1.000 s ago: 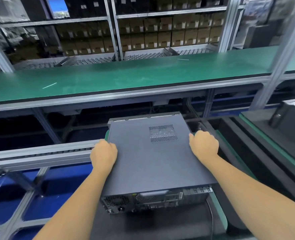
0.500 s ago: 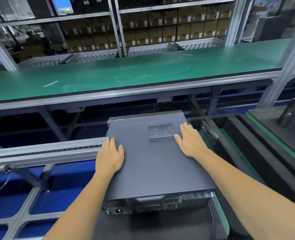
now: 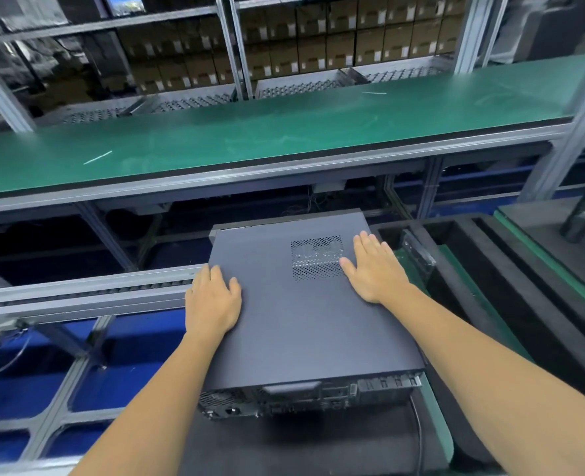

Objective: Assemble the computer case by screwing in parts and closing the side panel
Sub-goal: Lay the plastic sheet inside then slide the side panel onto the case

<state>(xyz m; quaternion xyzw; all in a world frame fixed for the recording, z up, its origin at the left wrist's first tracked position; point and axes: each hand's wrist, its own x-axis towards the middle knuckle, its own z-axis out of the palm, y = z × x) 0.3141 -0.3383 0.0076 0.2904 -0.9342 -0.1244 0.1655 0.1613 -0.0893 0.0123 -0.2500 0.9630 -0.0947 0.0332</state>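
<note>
A dark grey computer case lies flat in front of me, its side panel on top and its rear ports facing me. A perforated vent sits in the panel's far right part. My left hand rests flat on the panel's left edge with straight fingers. Flat on the panel's right side lies my right hand, its thumb beside the vent. Neither hand holds anything.
A long green conveyor belt runs across behind the case. A roller rail lies to the left, over blue bins. Black foam and a green-edged bench stand to the right. Shelves of cardboard boxes fill the back.
Both hands moved from gripping the case's side edges onto the top panel and now lie flat with straight fingers. The view tilted slightly.
</note>
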